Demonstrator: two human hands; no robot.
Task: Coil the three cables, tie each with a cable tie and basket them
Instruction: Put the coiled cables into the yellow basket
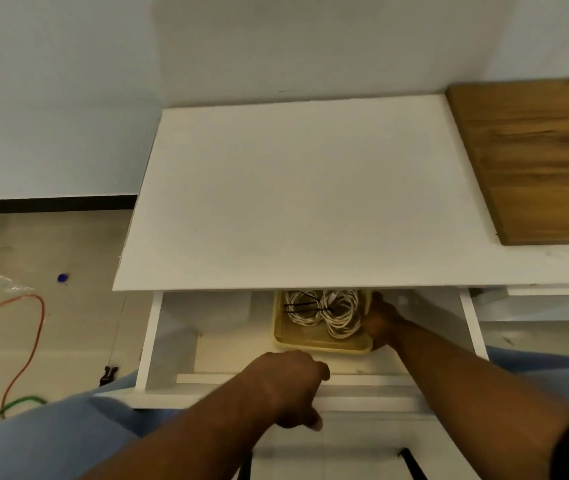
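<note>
A shallow yellow basket [314,342] sits inside an open white drawer [186,337] under the white tabletop. Coiled white cables [340,315] lie in the basket, with black cable ties [305,304] around them; the far ends are hidden under the tabletop. My right hand [381,320] grips the basket's right rim. My left hand [293,386] is closed on the drawer's front edge.
The white tabletop [296,199] overhangs the drawer's back half. A wooden board [535,157] lies at the right. On the floor at the left lie orange [30,337] and green cables [16,405], a blue cap [63,278] and a plastic wrapper [0,280].
</note>
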